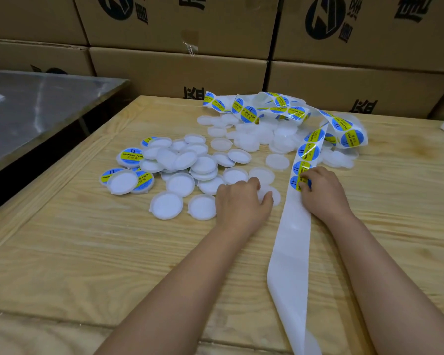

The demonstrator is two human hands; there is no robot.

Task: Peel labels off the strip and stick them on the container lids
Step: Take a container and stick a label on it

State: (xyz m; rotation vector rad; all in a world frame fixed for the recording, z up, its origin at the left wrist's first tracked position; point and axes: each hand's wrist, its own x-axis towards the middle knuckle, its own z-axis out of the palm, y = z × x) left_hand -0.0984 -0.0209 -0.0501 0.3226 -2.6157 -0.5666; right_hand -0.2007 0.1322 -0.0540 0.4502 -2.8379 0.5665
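Head view: nearest us, the bare tail of the strip (290, 252) runs across the wooden worktop (113, 252) toward our body. Its labels are gone, so we judge this end is spent and lies out of the way.

Further along, our right hand (323, 193) rests on the strip, and its fingertips pinch the edge of the first remaining label (294, 181). The heel of the hand lies on the backing, probably to hold it flat while the label lifts. Just beside it, our left hand (241, 201) curls around a plain white lid (276, 198), which almost touches the strip. Holding it there keeps the label's trip short.

Beyond the hands, unlabelled lids (180, 184) lie scattered and overlapping, within easy reach of the left hand. Far to the left of that heap sit a few finished lids (131, 157) with blue and yellow labels. They look set aside so that done and undone stay apart.

Further back, the full part of the strip (249, 111) loops loosely over more plain lids, giving slack to feed forward. Many labels and lids remain, so we judge the task is at an early stage.

Behind the worktop stand stacked cardboard boxes (180, 70), and a metal table (36, 103) lies off to the left.
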